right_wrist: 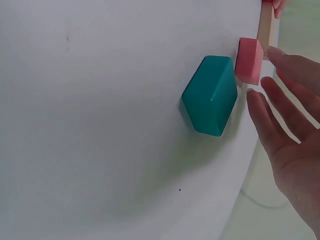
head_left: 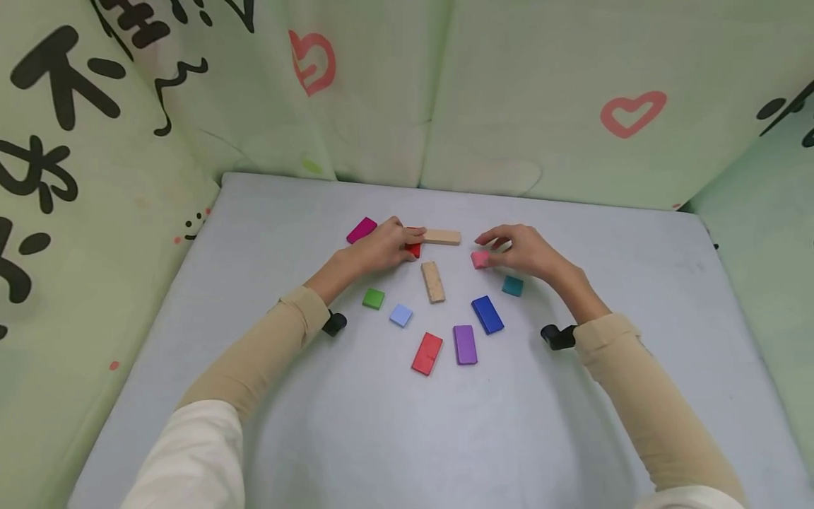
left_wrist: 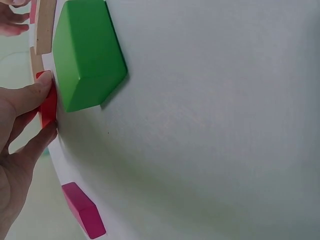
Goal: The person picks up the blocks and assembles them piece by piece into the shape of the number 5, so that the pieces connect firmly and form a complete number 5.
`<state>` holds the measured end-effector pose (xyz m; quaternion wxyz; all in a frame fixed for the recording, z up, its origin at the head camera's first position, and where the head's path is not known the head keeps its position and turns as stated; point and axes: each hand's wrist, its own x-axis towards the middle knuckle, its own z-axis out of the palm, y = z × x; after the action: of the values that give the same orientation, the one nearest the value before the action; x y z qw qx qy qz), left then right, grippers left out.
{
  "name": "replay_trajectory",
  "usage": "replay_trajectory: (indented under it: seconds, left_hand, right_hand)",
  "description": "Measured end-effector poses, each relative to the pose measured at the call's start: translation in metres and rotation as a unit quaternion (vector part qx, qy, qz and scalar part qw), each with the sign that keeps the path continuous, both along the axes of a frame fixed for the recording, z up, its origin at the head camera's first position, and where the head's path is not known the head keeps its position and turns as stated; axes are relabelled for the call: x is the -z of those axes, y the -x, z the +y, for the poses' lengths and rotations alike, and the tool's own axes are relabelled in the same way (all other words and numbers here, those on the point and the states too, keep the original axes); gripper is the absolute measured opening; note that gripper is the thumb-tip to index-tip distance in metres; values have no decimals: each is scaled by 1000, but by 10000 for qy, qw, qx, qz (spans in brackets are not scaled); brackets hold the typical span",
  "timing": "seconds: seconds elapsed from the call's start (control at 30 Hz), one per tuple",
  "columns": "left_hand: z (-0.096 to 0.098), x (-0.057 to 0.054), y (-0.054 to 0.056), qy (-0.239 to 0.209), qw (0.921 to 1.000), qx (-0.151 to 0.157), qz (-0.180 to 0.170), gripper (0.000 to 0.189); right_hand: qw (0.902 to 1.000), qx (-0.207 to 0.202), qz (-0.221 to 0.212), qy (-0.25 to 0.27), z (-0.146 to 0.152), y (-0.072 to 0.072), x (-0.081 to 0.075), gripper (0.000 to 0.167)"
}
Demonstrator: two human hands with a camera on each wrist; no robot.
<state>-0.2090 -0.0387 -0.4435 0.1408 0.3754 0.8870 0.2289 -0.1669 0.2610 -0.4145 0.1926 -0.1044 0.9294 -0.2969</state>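
My left hand (head_left: pixel 384 245) pinches a red block (left_wrist: pixel 48 106) between thumb and fingers, at the left end of a long plain wooden block (head_left: pixel 443 237). Fingers spread and loosely bent, my right hand (head_left: pixel 524 251) hovers around a small pink block (head_left: pixel 480 260). In the right wrist view that pink block (right_wrist: pixel 249 61) stands just beyond the fingertips, with no finger wrapped round it. Close to the right hand lies a teal block (right_wrist: pixel 211 95). To the left hand's far left is a magenta block (head_left: pixel 361 230); nearer the body sits a green block (head_left: pixel 373 298).
A second wooden block (head_left: pixel 433 282) lies between the hands. Toward the body are a light blue block (head_left: pixel 400 315), a dark blue block (head_left: pixel 487 314), a purple block (head_left: pixel 465 345) and another red block (head_left: pixel 427 353). Pale green curtains (head_left: pixel 540 85) hang behind the white table (head_left: pixel 407 438).
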Motion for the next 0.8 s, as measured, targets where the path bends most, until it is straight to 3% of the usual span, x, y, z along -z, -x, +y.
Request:
replay_trajectory:
  seconds: [0.47,0.8]
  left_hand:
    - [2,0,-1,-45,9998,-99,-160,48]
    - [2,-1,-2,117,9999,-96,2,49]
  right_hand:
    - [9999,46,138,-35,-8,-10,11,38]
    - [9995,2,318,-65,-11,-9,14,37]
